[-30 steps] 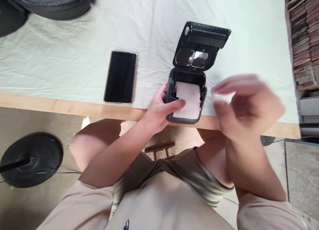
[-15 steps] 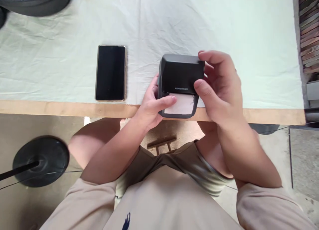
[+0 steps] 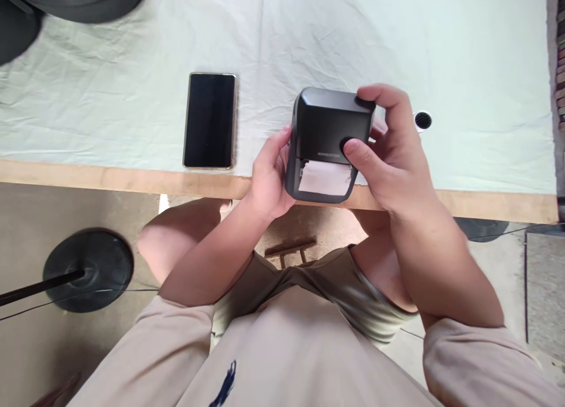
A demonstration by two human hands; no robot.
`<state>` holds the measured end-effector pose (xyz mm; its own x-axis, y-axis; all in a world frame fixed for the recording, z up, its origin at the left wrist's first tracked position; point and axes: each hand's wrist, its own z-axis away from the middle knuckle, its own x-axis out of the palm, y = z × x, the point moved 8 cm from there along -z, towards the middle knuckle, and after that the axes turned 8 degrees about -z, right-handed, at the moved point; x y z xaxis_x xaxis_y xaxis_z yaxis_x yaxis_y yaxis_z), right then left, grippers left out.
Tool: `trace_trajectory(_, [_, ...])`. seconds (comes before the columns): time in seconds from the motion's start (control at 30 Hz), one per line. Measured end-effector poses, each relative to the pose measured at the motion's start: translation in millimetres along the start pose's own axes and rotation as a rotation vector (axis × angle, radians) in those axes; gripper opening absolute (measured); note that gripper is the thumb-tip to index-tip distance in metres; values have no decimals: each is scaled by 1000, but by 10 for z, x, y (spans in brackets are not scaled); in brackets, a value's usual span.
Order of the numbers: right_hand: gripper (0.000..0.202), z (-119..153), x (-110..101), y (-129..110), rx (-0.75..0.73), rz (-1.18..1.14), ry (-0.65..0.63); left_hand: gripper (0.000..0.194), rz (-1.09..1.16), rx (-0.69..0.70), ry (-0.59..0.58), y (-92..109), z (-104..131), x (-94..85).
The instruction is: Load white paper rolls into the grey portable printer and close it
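Observation:
A black label printer (image 3: 333,127) is held over the table's front edge, with white paper (image 3: 325,177) showing at its near end. My left hand (image 3: 272,174) grips the printer's left side, its fingers partly hidden beneath it. On the right side my right hand (image 3: 392,145) holds the printer, thumb on the top face near the lettering and index finger at the far right corner. A dark-screened phone (image 3: 210,120) lies on the cloth to the left of the printer.
Pale cloth (image 3: 477,89) covers the table, whose wooden edge (image 3: 110,174) faces me. A small white roll-like object (image 3: 422,121) lies behind my right hand. Black round things (image 3: 88,1) stand at the back left. A black round base (image 3: 90,270) is on the floor.
My left thumb has moved off the paper to the printer's left side. The white roll-like object has come into view behind my right hand. The whole view has shifted slightly.

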<state>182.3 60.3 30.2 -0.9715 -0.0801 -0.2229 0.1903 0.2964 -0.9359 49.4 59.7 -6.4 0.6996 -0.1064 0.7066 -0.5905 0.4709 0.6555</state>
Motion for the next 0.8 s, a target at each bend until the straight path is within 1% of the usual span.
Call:
trace_trajectory(0.07, [64, 5, -2, -4, 21, 8, -4, 29, 46, -1, -10, 2, -5, 10])
trace_trajectory(0.13, [62, 8, -19, -20, 27, 13, 3, 29, 59, 25, -49, 19, 2, 49])
trace_trajectory(0.23, [68, 0, -45, -38, 32, 11, 6, 29, 4, 75, -98, 34, 23, 99])
trace_trajectory(0.27, [71, -5, -45, -37, 43, 3, -3, 29, -30, 101, -83, 44, 24, 84])
trace_trajectory(0.33, [76, -17, -41, -42, 56, -17, -23, 36, -135, 126, -46, 45, 14, 38])
trace_trajectory(0.43, [83, -27, -51, -48, 69, -5, -22, 44, -222, 102, 2, 22, -14, -41])
trace_trajectory(0.5, [84, -27, -65, -36, 84, 31, -3, 44, -194, 78, -22, 7, -23, -33])
trace_trajectory(0.57, [75, -22, -67, -25, 98, 30, -1, 37, -115, 28, -64, -29, -22, 12])
trace_trajectory(0.6, [68, -21, -84, -42, 82, 17, 15, 34, -69, 12, -48, -41, -22, 12])
trace_trajectory(0.63, [62, -20, -104, -69, 62, 8, 31, 32, -32, 6, -7, -48, -23, -7])
trace_trajectory(0.7, [55, -16, -136, -129, 31, -2, 35, 29, -3, 35, 119, -36, -28, -84])
trace_trajectory(0.73, [56, -12, -145, -162, 18, 0, 19, 27, -12, 40, 143, -37, -34, -97])
trace_trajectory(0.8, [62, 3, -144, -207, 12, 8, -47, 26, -14, 40, 151, -41, -52, -102])
